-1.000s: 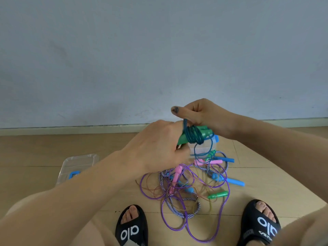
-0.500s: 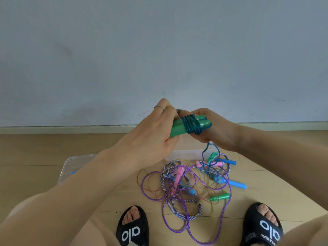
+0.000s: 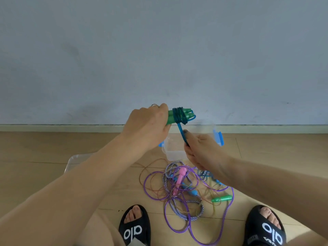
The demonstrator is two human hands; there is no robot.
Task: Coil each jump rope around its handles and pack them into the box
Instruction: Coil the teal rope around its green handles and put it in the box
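The paired green handles [image 3: 179, 115] are gripped by the left hand [image 3: 150, 126] as a fixed core, while the teal rope [image 3: 181, 131] is pinched taut by the right hand [image 3: 200, 151] so the coils seat tightly.

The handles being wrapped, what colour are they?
Green handles, seen in the head view.

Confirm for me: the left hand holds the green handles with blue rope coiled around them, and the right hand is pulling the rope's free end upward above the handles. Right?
Not quite. The head view shows the right hand pinching the blue rope below the green handles, pulling it downward, not upward. The rest holds: the left hand grips the handles, with rope coiled around them.
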